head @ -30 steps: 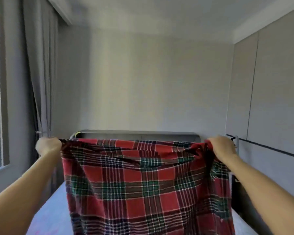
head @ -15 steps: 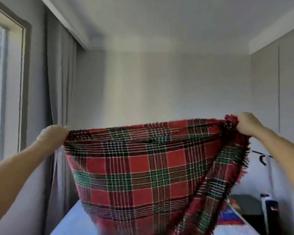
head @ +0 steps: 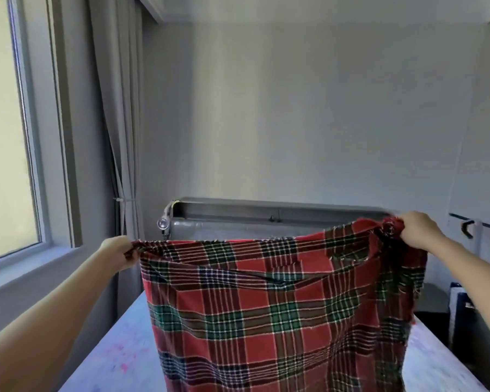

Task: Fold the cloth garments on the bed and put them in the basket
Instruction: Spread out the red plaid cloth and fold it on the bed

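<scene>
A red, green and white plaid cloth point(head: 266, 315) hangs stretched in front of me above the bed point(head: 108, 360). My left hand point(head: 119, 251) grips its upper left corner. The upper right corner is bunched in my right hand point(head: 416, 232), which sits a little higher. The cloth's top edge runs taut between both hands and its lower part falls out of view. No basket is in view.
A grey headboard point(head: 266, 217) stands behind the cloth against the wall. A window point(head: 9, 131) and grey curtain point(head: 116, 114) are on the left. Grey cabinets point(head: 481, 165) line the right side, with a dark object point(head: 461, 309) below.
Both hands have come down with the cloth from the raised position half a second ago. The view has tilted down, so the headboard and bed show again.
</scene>
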### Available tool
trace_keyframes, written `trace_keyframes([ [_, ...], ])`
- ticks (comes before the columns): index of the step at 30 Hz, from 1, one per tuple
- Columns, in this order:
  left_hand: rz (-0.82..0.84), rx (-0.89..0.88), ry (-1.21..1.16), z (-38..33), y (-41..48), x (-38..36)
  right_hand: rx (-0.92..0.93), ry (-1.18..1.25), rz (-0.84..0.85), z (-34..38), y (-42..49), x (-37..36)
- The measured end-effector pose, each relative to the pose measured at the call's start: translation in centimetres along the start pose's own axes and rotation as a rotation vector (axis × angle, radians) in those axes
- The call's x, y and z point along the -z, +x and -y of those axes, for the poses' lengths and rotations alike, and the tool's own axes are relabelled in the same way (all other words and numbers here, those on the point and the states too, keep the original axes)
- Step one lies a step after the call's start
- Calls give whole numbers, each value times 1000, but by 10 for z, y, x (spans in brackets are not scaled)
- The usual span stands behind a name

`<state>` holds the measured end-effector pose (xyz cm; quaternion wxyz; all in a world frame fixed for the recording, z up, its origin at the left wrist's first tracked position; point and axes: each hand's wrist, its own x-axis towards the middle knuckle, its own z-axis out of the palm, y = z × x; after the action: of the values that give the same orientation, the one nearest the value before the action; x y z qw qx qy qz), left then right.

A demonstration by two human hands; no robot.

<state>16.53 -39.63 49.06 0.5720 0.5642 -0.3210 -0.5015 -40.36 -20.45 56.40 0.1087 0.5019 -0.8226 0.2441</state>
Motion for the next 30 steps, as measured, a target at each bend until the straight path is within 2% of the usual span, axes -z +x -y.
trace_keyframes([
  [4, -10, -12, -139, 8, -2, -20, -24, -32, -76, 1, -1, -31],
  [10, 14, -144, -468, -51, -3, -80, -103, -7, -373, 18, 50, -37],
  [14, 205, -312, -501, -116, -8, -113, -130, 166, -552, 36, 96, -7],
  [17, 274, -439, -603, -163, -11, -123, -128, 409, -728, 56, 121, 33],
  [20, 440, -485, -847, -202, -17, -119, -157, 596, -883, 73, 121, 70],
  [21, 420, -504, -889, -210, -14, -114, -154, 619, -897, 76, 119, 76],
  [25, 332, -533, -676, -197, -22, -80, -129, 615, -820, 67, 98, 68],
  [30, 244, -377, -636, -141, -66, -31, -153, 576, -707, 50, 22, 50],
])
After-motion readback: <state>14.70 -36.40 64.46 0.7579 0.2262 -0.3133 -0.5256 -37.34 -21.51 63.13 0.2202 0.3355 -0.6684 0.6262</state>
